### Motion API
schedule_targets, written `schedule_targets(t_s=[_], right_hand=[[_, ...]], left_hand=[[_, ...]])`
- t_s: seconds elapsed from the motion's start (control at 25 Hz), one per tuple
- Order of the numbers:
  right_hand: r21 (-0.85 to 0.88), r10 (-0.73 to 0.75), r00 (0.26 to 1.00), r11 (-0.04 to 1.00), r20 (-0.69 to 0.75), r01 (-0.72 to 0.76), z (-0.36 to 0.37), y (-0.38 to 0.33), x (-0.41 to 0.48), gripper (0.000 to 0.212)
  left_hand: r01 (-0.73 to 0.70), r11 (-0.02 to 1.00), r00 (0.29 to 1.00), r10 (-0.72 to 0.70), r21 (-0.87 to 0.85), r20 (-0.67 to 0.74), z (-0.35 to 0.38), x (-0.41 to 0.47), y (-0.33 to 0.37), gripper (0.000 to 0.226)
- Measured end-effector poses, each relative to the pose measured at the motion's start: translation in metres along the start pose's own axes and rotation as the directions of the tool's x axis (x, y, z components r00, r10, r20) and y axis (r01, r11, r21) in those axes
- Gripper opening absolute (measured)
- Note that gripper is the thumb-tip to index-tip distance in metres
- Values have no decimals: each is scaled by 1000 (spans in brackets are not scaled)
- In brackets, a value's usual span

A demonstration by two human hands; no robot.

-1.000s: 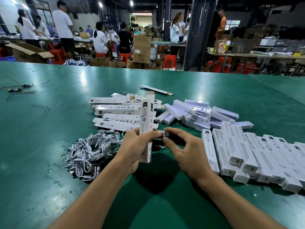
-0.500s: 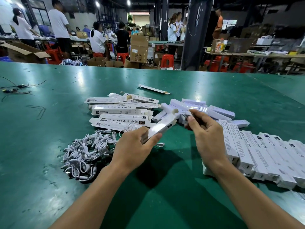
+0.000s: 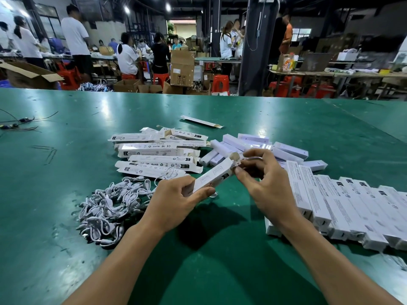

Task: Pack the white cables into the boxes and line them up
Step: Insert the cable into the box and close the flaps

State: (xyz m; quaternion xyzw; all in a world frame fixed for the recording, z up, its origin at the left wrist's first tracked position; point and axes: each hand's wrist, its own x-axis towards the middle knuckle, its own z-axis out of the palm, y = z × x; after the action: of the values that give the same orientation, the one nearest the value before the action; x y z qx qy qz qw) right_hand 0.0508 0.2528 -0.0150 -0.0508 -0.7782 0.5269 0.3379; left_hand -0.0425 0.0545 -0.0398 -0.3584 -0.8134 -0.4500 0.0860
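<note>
My left hand (image 3: 176,201) grips a long white box (image 3: 212,175), tilted up to the right above the green table (image 3: 66,216). My right hand (image 3: 262,179) pinches the box's open far end flap with thumb and fingers. A tangled heap of white cables (image 3: 110,203) lies left of my left hand. Behind it sits a pile of flat unfolded boxes (image 3: 154,153). A row of closed white boxes (image 3: 343,205) lies side by side to the right of my right hand. What is inside the held box is hidden.
Loose closed boxes (image 3: 259,146) lie heaped behind my hands. A single flat box (image 3: 201,121) lies farther back. Thin dark wires (image 3: 17,125) sit at the table's far left. People, cardboard cartons (image 3: 182,68) and red stools stand beyond the far edge.
The box went from upright in my left hand to tilted, pointing right. My right hand reached toward the heap behind, then came onto the box's far end.
</note>
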Motion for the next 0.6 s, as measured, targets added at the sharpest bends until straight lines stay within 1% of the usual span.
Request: schedule_targets(t_s=[0.08,0.24,0.4,0.48,0.6], right_hand=[[16,-15,1000,1000,17,15,-2,0,1,27],[68,55,994,996,98,-62,-5,-3,2,22],[146,123,978,978,168,-148,-6,-5,2,6],[142,109,979,981,172,-135,-2,-6,0,8],[81,73,980,993,188,-89,3,-6,-2,13]], left_hand=[[3,1000,1000,-3,-4,6,0,1,0,67],[11,1000,1000,-11,-20,25,-1,1,-1,71],[44,997,996,-39,-64,81,-2,2,5,58],[70,994,994,-62,-89,89,-3,1,10,51],[113,982,989,-96,-152,116,-4,0,19,40]])
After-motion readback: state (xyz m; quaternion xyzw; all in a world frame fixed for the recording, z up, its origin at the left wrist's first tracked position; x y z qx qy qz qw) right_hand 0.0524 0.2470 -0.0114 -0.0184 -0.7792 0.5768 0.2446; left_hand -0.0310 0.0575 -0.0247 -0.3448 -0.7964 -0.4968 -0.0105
